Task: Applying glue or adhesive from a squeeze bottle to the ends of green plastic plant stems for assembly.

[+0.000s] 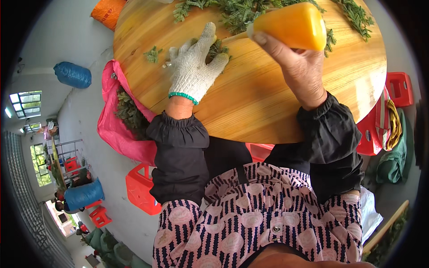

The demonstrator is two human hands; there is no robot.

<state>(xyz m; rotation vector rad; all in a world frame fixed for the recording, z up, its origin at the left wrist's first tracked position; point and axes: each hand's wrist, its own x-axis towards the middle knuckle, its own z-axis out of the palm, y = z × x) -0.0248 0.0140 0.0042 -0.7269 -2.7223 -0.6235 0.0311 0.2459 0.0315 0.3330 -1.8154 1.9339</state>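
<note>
My left hand (pixel 192 67) wears a white knitted glove with a green cuff. Its fingers are spread over the round wooden table (pixel 250 102), and a green fir sprig (pixel 217 48) shows between thumb and forefinger. What lies under the palm is hidden. Bare, my right hand (pixel 297 67) is closed round a yellow-orange bottle (pixel 292 27), which lies tilted on its side above the table. The bottle's whitish end points left, toward the gloved hand. A small loose sprig (pixel 153 54) rests left of the glove.
More fir branches (pixel 243 15) lie along the table's far side. A pink sack (pixel 111 120) of greenery leans at the table's left edge. Red stools (pixel 142 190) stand on the floor at both sides. Blue bundles (pixel 73 74) and an orange bag (pixel 108 12) are farther left.
</note>
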